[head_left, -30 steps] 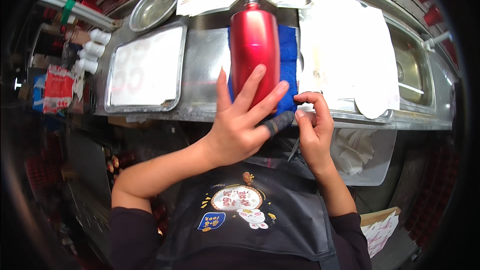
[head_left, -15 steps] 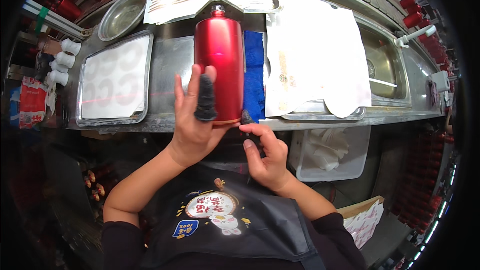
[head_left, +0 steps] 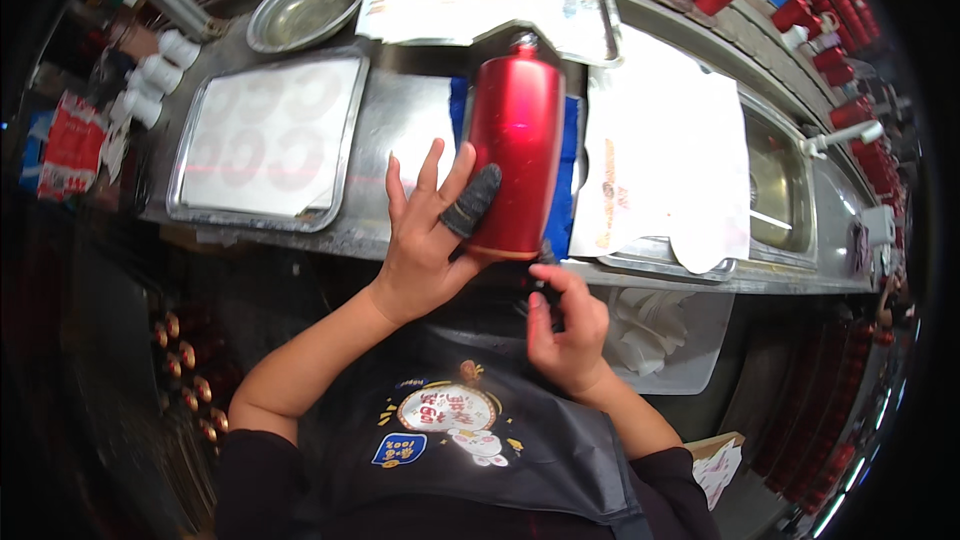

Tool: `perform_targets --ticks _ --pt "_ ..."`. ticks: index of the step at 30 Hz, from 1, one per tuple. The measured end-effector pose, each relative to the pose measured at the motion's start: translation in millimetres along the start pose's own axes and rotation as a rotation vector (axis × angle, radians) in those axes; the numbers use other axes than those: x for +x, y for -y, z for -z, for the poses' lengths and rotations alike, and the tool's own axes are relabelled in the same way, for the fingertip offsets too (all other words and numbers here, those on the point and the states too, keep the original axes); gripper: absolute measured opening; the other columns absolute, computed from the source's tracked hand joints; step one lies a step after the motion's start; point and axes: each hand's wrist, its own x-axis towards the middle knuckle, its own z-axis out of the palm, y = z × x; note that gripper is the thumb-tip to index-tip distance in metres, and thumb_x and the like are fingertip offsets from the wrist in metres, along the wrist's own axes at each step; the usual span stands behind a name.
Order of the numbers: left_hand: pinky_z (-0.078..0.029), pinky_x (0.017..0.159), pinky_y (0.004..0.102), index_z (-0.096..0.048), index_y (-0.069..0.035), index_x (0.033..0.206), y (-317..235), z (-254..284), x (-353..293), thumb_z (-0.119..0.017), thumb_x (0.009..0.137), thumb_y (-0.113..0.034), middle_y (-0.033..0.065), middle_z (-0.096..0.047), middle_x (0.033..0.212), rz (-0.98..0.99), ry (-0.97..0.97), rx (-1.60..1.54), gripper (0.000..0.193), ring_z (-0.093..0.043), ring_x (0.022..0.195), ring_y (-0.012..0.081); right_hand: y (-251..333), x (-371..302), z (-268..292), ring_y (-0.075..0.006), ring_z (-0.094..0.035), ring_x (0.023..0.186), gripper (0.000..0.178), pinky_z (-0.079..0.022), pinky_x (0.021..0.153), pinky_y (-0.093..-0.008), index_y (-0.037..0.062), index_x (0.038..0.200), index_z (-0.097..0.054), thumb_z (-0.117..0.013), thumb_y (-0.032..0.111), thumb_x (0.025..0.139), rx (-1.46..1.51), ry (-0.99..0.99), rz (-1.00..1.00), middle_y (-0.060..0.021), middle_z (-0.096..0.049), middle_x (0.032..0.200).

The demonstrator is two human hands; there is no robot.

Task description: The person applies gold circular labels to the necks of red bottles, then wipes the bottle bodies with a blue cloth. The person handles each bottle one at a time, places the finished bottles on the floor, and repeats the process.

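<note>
Left fingers spread wide and wrapped round nothing, a worker's bare left hand point(head_left: 420, 250) steadies itself at the lower left side of a glossy red metallic bottle point(head_left: 517, 150), its black fabric finger cover point(head_left: 470, 202) laid against the wall and its thumb near the base. Just beyond the base, the bare right hand point(head_left: 570, 330) draws thumb and forefinger nearly together; whether they pinch anything cannot be told. The bottle lies neck away from the worker, over a blue cloth point(head_left: 572, 137), its base near the front edge of a brushed steel counter point(head_left: 405, 120). With so loose a touch on a smooth, rounded body, a nudge from either hand could roll or slide it toward that edge; a shift of the cloth might do likewise. Bare fingertips could smudge the shine, and anything hard between the right fingers could scratch it. Much stays out of sight: the bottle's underside, most of the cloth, and how far the dark angular holder point(head_left: 487, 52) behind the neck supports it. A dark patch by the right fingertips is too blurred to name. Farther out, glare bleaches the large white sheets point(head_left: 670, 140) at right, pale rings show only faintly on a white sheet point(head_left: 270, 130) at left, and the rim darkens red bottles point(head_left: 800, 390) along the shelving.
</note>
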Motion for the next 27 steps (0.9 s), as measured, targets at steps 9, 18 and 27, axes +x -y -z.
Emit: perform_targets --ticks 9,18,27 --pt "-0.005 0.121 0.0634 -0.071 -0.017 0.131 -6.5 -3.8 12.2 -0.083 0.075 -0.029 0.0203 -0.043 0.158 -0.097 0.014 0.005 0.059 -0.039 0.148 0.0343 21.0 18.7 -5.8 -0.0237 -0.06 0.052 0.037 -0.045 0.048 -0.0354 0.0053 0.109 -0.069 -0.07 0.0 0.072 -0.178 0.036 0.304 -0.0033 -0.057 0.063" --pt "-0.006 0.121 0.0637 -0.062 -0.015 0.14 -2.5 -4.4 4.9 -0.089 0.072 -0.026 0.0195 -0.037 0.162 -0.042 0.028 -0.138 0.074 -0.034 0.15 0.0377 -9.8 43.8 59.8 -0.0302 -0.066 0.067 0.015 -0.05 0.059 -0.0365 0.0046 0.099 -0.074 -0.072 0.011 0.086 -0.118 -0.087 -0.152 -0.0113 -0.06 0.071" --pt "-0.01 0.12 0.0654 -0.061 -0.014 0.14 -2.1 -6.8 6.4 -0.091 0.071 -0.025 0.0212 -0.036 0.161 -0.054 0.018 -0.132 0.076 -0.036 0.149 0.0392 -82.8 66.9 89.9 -0.0409 -0.067 0.087 0.06 -0.054 0.076 -0.0465 0.0134 0.136 -0.064 -0.066 0.052 0.091 -0.77 0.347 -0.593 -0.0248 -0.056 0.109"
